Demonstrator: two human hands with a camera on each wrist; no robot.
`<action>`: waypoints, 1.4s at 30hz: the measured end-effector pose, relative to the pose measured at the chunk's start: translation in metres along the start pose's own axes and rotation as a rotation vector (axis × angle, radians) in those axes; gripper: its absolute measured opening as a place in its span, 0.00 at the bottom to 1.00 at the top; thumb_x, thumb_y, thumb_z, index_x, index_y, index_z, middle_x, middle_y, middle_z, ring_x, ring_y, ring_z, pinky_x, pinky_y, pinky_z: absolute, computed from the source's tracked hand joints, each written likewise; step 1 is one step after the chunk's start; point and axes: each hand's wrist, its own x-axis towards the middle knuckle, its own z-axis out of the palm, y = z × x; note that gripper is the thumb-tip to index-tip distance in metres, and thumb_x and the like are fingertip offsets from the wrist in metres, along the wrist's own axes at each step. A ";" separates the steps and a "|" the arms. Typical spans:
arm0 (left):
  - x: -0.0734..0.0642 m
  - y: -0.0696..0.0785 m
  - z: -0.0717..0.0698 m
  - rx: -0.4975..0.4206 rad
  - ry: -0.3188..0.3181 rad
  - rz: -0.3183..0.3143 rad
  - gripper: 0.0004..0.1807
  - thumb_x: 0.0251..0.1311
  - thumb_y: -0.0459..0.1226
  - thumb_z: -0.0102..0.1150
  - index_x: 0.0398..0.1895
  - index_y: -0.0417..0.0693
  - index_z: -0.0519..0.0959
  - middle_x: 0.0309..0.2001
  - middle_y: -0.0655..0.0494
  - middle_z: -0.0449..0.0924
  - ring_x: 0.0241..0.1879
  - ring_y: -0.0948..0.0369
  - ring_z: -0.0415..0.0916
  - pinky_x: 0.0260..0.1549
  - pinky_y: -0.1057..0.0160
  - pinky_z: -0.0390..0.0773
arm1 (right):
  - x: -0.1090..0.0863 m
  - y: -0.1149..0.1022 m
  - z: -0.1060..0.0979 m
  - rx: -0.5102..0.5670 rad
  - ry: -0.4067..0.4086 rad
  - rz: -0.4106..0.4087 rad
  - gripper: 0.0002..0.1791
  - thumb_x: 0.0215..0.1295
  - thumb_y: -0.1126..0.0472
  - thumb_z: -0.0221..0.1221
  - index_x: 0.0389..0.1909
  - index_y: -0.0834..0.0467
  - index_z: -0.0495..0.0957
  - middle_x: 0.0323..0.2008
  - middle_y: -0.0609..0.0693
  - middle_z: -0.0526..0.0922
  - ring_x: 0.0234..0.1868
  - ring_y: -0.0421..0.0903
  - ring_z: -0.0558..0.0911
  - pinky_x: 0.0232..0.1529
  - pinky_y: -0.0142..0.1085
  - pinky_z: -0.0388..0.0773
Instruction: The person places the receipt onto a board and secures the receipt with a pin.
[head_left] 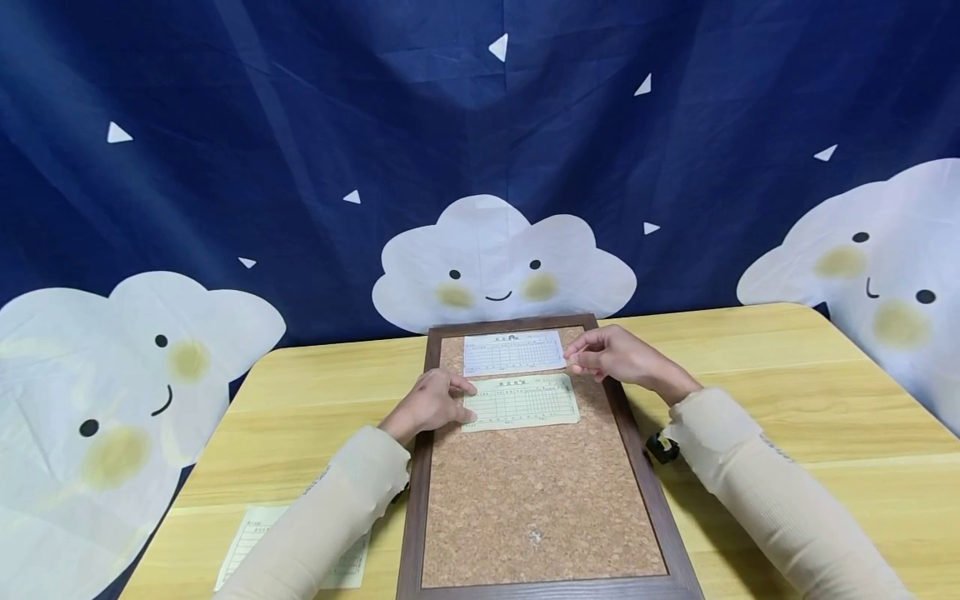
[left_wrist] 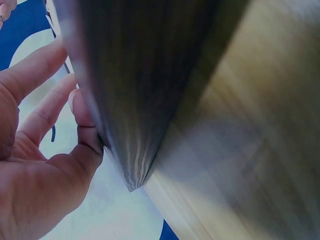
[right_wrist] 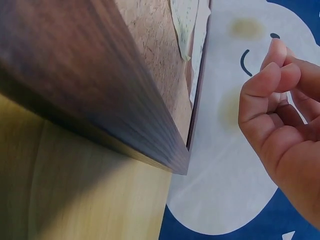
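A cork board (head_left: 540,492) with a dark wooden frame lies on the table, and two printed form slips lie across its far part. The pale lavender slip (head_left: 513,353) is the farther one; just nearer is the pale green slip (head_left: 522,402). My left hand (head_left: 429,405) touches the green slip's left edge, thumb and fingers spread. In the left wrist view that hand (left_wrist: 47,165) reaches over the frame's side. By the lavender slip's right edge, my right hand (head_left: 626,360) has thumb and fingertips brought together. Whether these fingertips (right_wrist: 272,75) pinch something small is hidden.
Another pale green form (head_left: 251,533) lies on the wooden table (head_left: 315,417) left of the board, partly covered by my left sleeve. A small whitish cluster (head_left: 534,536), too small to identify, sits on the near cork. Behind the table hangs a blue cloth (head_left: 300,125) with clouds.
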 end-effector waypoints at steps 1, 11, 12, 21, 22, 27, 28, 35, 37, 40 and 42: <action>0.000 0.000 0.000 -0.001 0.000 -0.002 0.18 0.48 0.30 0.77 0.45 0.47 0.87 0.56 0.46 0.75 0.55 0.51 0.72 0.56 0.51 0.72 | 0.000 0.000 0.000 -0.004 0.000 -0.002 0.11 0.72 0.66 0.58 0.47 0.71 0.79 0.35 0.57 0.85 0.36 0.49 0.81 0.33 0.36 0.78; 0.000 -0.001 0.001 -0.029 -0.005 -0.006 0.18 0.48 0.29 0.77 0.45 0.46 0.87 0.58 0.46 0.74 0.55 0.51 0.72 0.56 0.51 0.72 | 0.004 -0.005 0.005 0.013 -0.004 -0.010 0.12 0.72 0.67 0.57 0.48 0.72 0.79 0.34 0.56 0.85 0.34 0.47 0.80 0.32 0.36 0.78; 0.000 -0.001 0.001 -0.028 -0.005 -0.005 0.18 0.48 0.29 0.77 0.45 0.46 0.87 0.58 0.46 0.74 0.55 0.51 0.72 0.56 0.51 0.72 | 0.004 -0.005 0.005 0.017 -0.006 -0.008 0.12 0.72 0.67 0.57 0.48 0.72 0.79 0.34 0.56 0.85 0.34 0.47 0.80 0.32 0.36 0.78; 0.000 -0.002 0.001 -0.025 -0.007 -0.002 0.18 0.48 0.30 0.77 0.45 0.47 0.87 0.58 0.46 0.74 0.56 0.50 0.72 0.57 0.51 0.72 | 0.007 -0.004 0.006 0.028 -0.007 -0.007 0.12 0.72 0.67 0.56 0.49 0.73 0.79 0.33 0.56 0.85 0.33 0.46 0.80 0.33 0.36 0.78; 0.000 -0.002 0.001 -0.025 -0.006 -0.002 0.18 0.48 0.30 0.77 0.45 0.47 0.87 0.58 0.46 0.74 0.56 0.51 0.72 0.56 0.51 0.72 | 0.008 -0.005 0.006 0.031 -0.007 -0.007 0.13 0.73 0.67 0.56 0.50 0.73 0.79 0.33 0.56 0.85 0.33 0.45 0.79 0.33 0.36 0.78; 0.001 -0.002 0.001 -0.013 0.001 0.004 0.19 0.48 0.30 0.77 0.46 0.46 0.87 0.56 0.46 0.75 0.54 0.51 0.72 0.54 0.51 0.73 | 0.009 -0.006 0.007 0.050 -0.006 -0.005 0.13 0.73 0.68 0.55 0.51 0.73 0.78 0.32 0.56 0.84 0.31 0.44 0.78 0.31 0.36 0.77; 0.001 -0.002 0.001 -0.011 0.002 0.005 0.19 0.48 0.30 0.77 0.46 0.46 0.87 0.55 0.46 0.75 0.54 0.51 0.72 0.54 0.51 0.73 | 0.010 -0.006 0.007 0.053 -0.006 -0.004 0.13 0.73 0.69 0.55 0.51 0.74 0.78 0.32 0.56 0.84 0.31 0.45 0.77 0.31 0.36 0.77; 0.001 -0.004 0.001 -0.019 -0.003 0.006 0.18 0.49 0.30 0.77 0.46 0.47 0.87 0.56 0.47 0.75 0.54 0.51 0.72 0.54 0.51 0.73 | 0.012 -0.007 0.009 0.057 -0.013 0.004 0.13 0.73 0.69 0.53 0.51 0.74 0.78 0.31 0.56 0.83 0.33 0.48 0.77 0.32 0.37 0.77; 0.001 -0.004 0.001 -0.019 -0.006 0.007 0.18 0.49 0.31 0.77 0.46 0.47 0.87 0.56 0.47 0.75 0.54 0.51 0.72 0.54 0.51 0.73 | 0.013 -0.007 0.009 0.051 -0.014 0.009 0.13 0.74 0.69 0.53 0.51 0.74 0.78 0.31 0.56 0.83 0.33 0.49 0.77 0.33 0.38 0.77; 0.001 -0.003 0.001 -0.015 -0.004 0.006 0.19 0.49 0.31 0.77 0.46 0.47 0.87 0.55 0.47 0.76 0.54 0.51 0.73 0.54 0.52 0.73 | 0.014 -0.008 0.010 0.052 -0.011 0.021 0.13 0.74 0.69 0.53 0.52 0.73 0.78 0.33 0.58 0.83 0.34 0.51 0.77 0.34 0.39 0.78; 0.002 -0.003 0.001 -0.012 -0.002 0.006 0.19 0.48 0.31 0.77 0.46 0.47 0.87 0.54 0.48 0.76 0.53 0.52 0.73 0.54 0.52 0.73 | 0.014 -0.009 0.011 0.049 -0.009 0.023 0.13 0.74 0.68 0.53 0.52 0.72 0.78 0.34 0.58 0.83 0.34 0.51 0.77 0.34 0.40 0.78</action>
